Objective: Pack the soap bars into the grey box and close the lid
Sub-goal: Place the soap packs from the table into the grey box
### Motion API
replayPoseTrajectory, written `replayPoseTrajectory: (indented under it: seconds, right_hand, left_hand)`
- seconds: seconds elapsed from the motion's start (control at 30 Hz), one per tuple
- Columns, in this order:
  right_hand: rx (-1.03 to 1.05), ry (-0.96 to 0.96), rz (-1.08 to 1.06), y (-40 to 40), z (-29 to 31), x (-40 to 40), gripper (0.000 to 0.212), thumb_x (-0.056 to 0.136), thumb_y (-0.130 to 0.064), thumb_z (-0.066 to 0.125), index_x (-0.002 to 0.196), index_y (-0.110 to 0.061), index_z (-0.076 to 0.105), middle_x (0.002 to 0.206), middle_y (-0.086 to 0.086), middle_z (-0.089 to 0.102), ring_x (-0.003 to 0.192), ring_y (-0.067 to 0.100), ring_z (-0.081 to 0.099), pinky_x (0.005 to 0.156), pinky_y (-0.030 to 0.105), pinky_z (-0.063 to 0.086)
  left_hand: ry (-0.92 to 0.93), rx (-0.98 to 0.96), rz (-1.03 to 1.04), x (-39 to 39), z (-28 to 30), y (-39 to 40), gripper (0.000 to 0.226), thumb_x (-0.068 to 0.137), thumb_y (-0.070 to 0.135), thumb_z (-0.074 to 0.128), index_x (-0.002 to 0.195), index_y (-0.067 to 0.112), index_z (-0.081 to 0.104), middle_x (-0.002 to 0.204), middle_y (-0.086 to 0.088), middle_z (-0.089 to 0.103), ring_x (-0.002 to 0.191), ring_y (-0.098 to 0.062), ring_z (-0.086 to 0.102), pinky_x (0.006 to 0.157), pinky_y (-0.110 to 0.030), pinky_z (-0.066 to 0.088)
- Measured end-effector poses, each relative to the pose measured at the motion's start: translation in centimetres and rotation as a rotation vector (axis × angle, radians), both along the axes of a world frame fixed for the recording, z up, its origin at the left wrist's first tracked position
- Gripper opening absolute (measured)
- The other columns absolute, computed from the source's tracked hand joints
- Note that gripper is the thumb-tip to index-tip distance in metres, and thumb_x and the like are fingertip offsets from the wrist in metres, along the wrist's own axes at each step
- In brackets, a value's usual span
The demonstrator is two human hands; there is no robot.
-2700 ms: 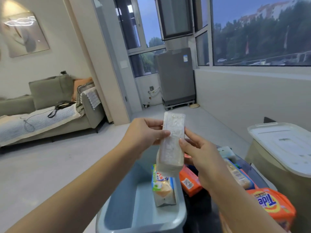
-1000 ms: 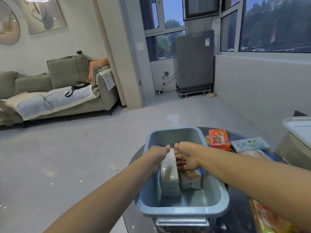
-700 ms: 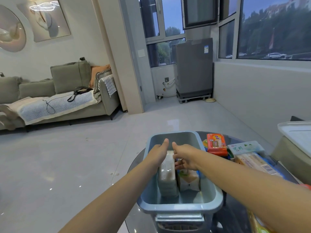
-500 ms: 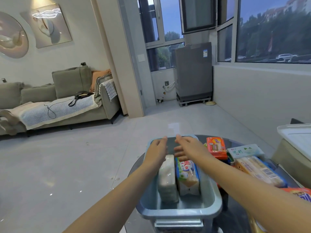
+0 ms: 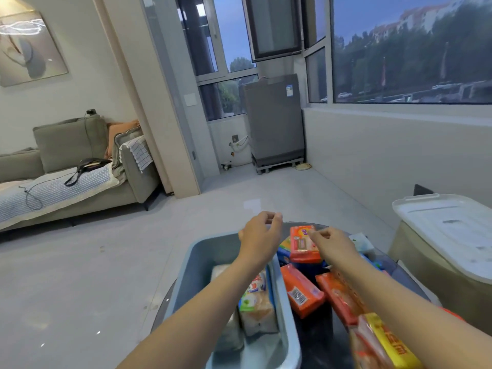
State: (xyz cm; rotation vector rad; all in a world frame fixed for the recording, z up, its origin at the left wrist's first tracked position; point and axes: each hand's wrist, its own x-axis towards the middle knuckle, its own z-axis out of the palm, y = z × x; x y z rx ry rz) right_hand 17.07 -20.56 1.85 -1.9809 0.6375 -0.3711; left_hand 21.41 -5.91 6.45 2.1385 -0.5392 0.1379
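The grey box (image 5: 197, 262) stands open at the bottom centre. Inside stand a white translucent soap pack (image 5: 221, 272), partly hidden by my left arm, and a blue, white and green soap pack (image 5: 257, 307). My left hand (image 5: 259, 235) hovers over the box's far end, loosely curled and holding nothing. My right hand (image 5: 332, 243) is over the soap pile right of the box, empty, its fingertips at the upper corner of an orange soap bar (image 5: 302, 245). More orange bars (image 5: 300, 291) lie beside the box. No lid is visible on the box.
The box and soaps sit on a round dark glass table (image 5: 316, 339). A yellow and orange pack (image 5: 386, 342) lies at the bottom right. A large bin with a white lid (image 5: 447, 227) stands to the right. Bare tiled floor is on the left.
The white soap pack went from my hands into the box beside the other pack. Both hands then let go, rose out of the box, and the right one moved toward the soap pile.
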Motion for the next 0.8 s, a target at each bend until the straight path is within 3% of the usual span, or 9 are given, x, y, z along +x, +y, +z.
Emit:
replayPoseTrajectory:
  seconds: [0.1, 0.23, 0.37, 0.43, 0.5, 0.53, 0.6, 0.7, 0.8]
  right_hand:
    - [-0.005, 0.151, 0.015, -1.5, -1.6, 1.2, 0.047, 0.090, -0.045, 0.048, 0.105, -0.003, 0.063, 0.104, 0.014, 0.069, 0.089, 0.027, 0.064, 0.074, 0.037, 0.052]
    - [-0.065, 0.288, 0.031, -2.4, -1.9, 3.2, 0.043, 0.089, -0.048, 0.050, 0.100, -0.008, 0.056, 0.086, 0.008, 0.062, 0.062, 0.018, 0.059, 0.048, 0.026, 0.046]
    - [-0.222, 0.387, 0.034, -2.8, -1.9, 5.3, 0.046, 0.082, -0.053, 0.056, 0.097, -0.010, 0.059, 0.084, 0.006, 0.064, 0.078, 0.023, 0.065, 0.047, 0.027, 0.044]
    - [-0.310, 0.459, 0.017, -2.8, -2.2, 6.2, 0.054, 0.078, -0.059, 0.056, 0.104, -0.012, 0.059, 0.094, 0.006, 0.066, 0.083, 0.023, 0.064, 0.053, 0.029, 0.048]
    - [-0.396, 0.537, 0.000, -3.0, -2.5, 7.0, 0.066, 0.073, -0.067, 0.055, 0.113, -0.015, 0.058, 0.108, 0.007, 0.063, 0.099, 0.024, 0.059, 0.076, 0.034, 0.051]
    - [-0.443, 0.581, 0.001, -3.2, -2.6, 7.4, 0.072, 0.070, -0.071, 0.053, 0.117, -0.017, 0.056, 0.116, 0.008, 0.060, 0.108, 0.026, 0.053, 0.087, 0.036, 0.046]
    - [-0.472, 0.641, 0.021, -3.6, -2.6, 8.0, 0.082, 0.066, -0.076, 0.053, 0.123, -0.017, 0.053, 0.126, 0.010, 0.053, 0.118, 0.028, 0.043, 0.095, 0.039, 0.036]
    - [-0.239, 0.600, 0.133, -3.9, -2.4, 8.5, 0.080, 0.067, -0.066, 0.064, 0.127, -0.016, 0.048, 0.132, 0.012, 0.051, 0.122, 0.031, 0.043, 0.105, 0.042, 0.033]
    - [-0.035, 0.513, 0.204, -3.7, -2.0, 8.3, 0.072, 0.072, -0.048, 0.072, 0.128, -0.013, 0.046, 0.128, 0.012, 0.057, 0.115, 0.030, 0.055, 0.104, 0.045, 0.039]
  left_hand:
    - [-0.016, 0.029, 0.015, 1.2, -1.1, -1.2, 0.033, 0.096, 0.038, 0.038, 0.105, 0.019, 0.064, 0.106, 0.003, 0.067, 0.104, -0.016, 0.054, 0.106, -0.047, 0.032]
    - [-0.015, 0.086, 0.038, 2.3, -2.7, -1.7, 0.037, 0.097, 0.037, 0.035, 0.104, 0.019, 0.067, 0.101, 0.001, 0.066, 0.110, -0.018, 0.046, 0.110, -0.041, 0.022]
    - [-0.027, 0.096, 0.040, 2.8, -2.9, -1.7, 0.032, 0.096, 0.031, 0.040, 0.102, 0.021, 0.070, 0.098, 0.005, 0.065, 0.099, -0.009, 0.038, 0.109, -0.035, 0.015]
    - [-0.029, 0.100, 0.028, 3.0, -3.0, -1.8, 0.031, 0.095, 0.027, 0.040, 0.104, 0.022, 0.069, 0.107, 0.006, 0.067, 0.103, -0.007, 0.039, 0.109, -0.032, 0.013]
    - [-0.019, 0.093, 0.021, 3.0, -3.2, -1.7, 0.031, 0.095, 0.025, 0.039, 0.105, 0.023, 0.069, 0.111, 0.007, 0.067, 0.105, -0.005, 0.038, 0.109, -0.031, 0.012]
    - [-0.014, 0.088, 0.020, 3.1, -3.2, -1.6, 0.032, 0.095, 0.024, 0.039, 0.105, 0.023, 0.069, 0.112, 0.007, 0.067, 0.103, -0.004, 0.037, 0.109, -0.031, 0.012]
    - [-0.015, 0.084, 0.017, 3.0, -3.2, -1.6, 0.032, 0.095, 0.023, 0.038, 0.104, 0.023, 0.069, 0.109, 0.008, 0.067, 0.097, -0.001, 0.036, 0.110, -0.031, 0.011]
    - [-0.015, 0.072, 0.017, 3.0, -3.3, -1.6, 0.032, 0.094, 0.022, 0.039, 0.100, 0.023, 0.070, 0.096, 0.013, 0.061, 0.092, -0.001, 0.031, 0.106, -0.029, 0.012]
    - [-0.016, 0.063, 0.017, 3.1, -3.4, -1.5, 0.032, 0.093, 0.021, 0.039, 0.098, 0.023, 0.070, 0.093, 0.013, 0.059, 0.094, -0.003, 0.028, 0.097, -0.026, 0.013]
